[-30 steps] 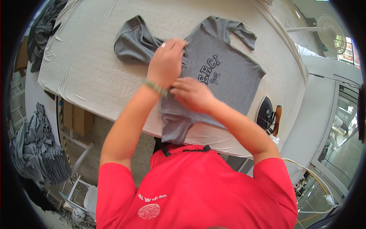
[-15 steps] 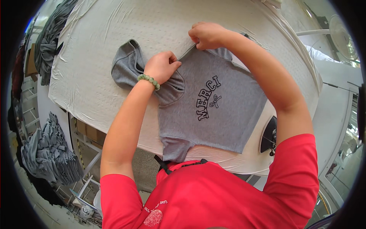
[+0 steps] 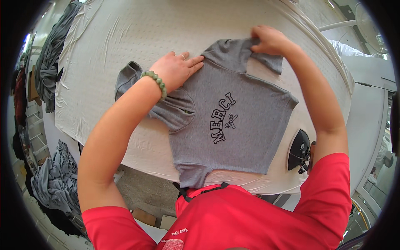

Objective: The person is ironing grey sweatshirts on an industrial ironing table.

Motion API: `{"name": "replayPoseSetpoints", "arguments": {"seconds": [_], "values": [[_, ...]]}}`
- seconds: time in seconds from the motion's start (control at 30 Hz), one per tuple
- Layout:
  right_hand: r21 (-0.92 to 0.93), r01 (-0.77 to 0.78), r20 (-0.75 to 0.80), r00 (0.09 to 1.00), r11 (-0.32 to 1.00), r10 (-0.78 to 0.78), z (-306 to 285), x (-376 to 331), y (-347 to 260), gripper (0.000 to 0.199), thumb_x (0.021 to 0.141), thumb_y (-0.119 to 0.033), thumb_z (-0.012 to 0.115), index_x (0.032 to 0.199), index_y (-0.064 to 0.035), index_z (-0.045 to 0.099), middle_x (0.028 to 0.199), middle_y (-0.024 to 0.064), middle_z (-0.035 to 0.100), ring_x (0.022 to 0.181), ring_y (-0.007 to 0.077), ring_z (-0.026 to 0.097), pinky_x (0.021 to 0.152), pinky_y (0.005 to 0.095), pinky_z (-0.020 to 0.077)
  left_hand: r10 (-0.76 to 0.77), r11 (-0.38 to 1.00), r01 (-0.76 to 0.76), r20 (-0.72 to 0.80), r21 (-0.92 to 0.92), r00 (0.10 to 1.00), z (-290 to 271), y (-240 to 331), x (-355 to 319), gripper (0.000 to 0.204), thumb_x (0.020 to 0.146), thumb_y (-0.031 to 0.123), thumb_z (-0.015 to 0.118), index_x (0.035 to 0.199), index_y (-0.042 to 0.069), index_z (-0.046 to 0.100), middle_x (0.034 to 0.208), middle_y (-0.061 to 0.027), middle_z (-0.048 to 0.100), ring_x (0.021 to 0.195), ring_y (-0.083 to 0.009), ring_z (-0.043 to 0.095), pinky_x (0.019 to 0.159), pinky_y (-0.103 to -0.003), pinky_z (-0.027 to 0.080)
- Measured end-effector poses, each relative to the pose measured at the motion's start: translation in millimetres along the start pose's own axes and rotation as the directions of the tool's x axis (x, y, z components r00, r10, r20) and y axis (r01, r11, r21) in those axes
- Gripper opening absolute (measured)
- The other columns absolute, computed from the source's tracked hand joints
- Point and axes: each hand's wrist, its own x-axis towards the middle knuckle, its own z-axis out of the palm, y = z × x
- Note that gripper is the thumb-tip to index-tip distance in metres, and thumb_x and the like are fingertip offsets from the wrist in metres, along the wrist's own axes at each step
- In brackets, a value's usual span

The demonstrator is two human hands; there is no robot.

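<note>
Hands first: the left hand (image 3: pixel 177 68) lies flat, fingers spread, pressing the grey T-shirt (image 3: pixel 233 125) near its collar, a green bead bracelet (image 3: pixel 156 81) on the wrist. The right hand (image 3: pixel 268 39) is closed in a pinch on the far sleeve (image 3: pixel 246 54), which is drawn up and inward over the shoulder.

The shirt lies front up on the white padded counter (image 3: pixel 125 37), black lettering and a small bow showing, its hem hanging just over the near edge by the person's red top (image 3: pixel 250 216).

Judged step: smoothing and squaring the shirt, sleeve work at the far shoulder. Next move likely calls for laying that sleeve flat without dragging the body, left palm holding as anchor.

Against half a second ago: the right hand has travelled from the collar out to the sleeve; the left has moved from the bunched near sleeve up beside the neckline, fingers now flat.

Outward: an iron (image 3: pixel 299 151) at the counter's right edge; grey garments (image 3: pixel 52 179) heaped off to the left.
</note>
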Motion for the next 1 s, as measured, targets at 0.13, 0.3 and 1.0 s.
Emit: {"name": "replayPoseSetpoints", "arguments": {"seconds": [0.13,0.3,1.0], "values": [[-0.118,-0.266,-0.023,0.964,0.957,0.265,-3.5,-9.2,24.5,0.029,0.087,-0.021,0.069,0.112,-0.0077,0.069,0.114,0.0148,0.072,0.114,0.0373,0.066,0.095,0.0495,0.0542,0.043,0.998,-0.044,0.032,0.034,0.999,-4.4,-4.3,0.8,0.055,0.101,0.014,0.053,0.156,0.015,0.051,0.167,0.0049,0.043,0.135,-0.0224,0.057,0.097,-0.036,0.054],[-0.319,-0.356,-0.586,0.802,0.878,0.113,24.8,-18.4,23.7,0.026,0.088,-0.010,0.066,0.114,-0.0122,0.069,0.112,0.0134,0.071,0.111,0.0361,0.067,0.093,0.0491,0.0543,0.072,0.994,-0.070,-0.025,0.082,0.997,-7.1,0.4,7.7,0.052,0.099,0.015,0.055,0.150,0.011,0.056,0.162,0.0007,0.048,0.134,-0.0221,0.057,0.095,-0.035,0.054],[0.057,-0.084,-0.622,0.776,0.995,0.102,119.9,-82.5,-113.5,0.018,0.092,-0.014,0.066,0.080,-0.0088,0.055,0.059,0.0092,0.064,0.053,0.0278,0.068,0.048,0.0404,0.0527,0.044,0.986,0.038,-0.474,0.162,0.879,19.1,19.3,56.9,0.008,0.083,0.015,0.063,0.083,0.016,0.056,0.072,0.0008,0.057,0.065,-0.0152,0.065,0.059,-0.031,0.054]]}}
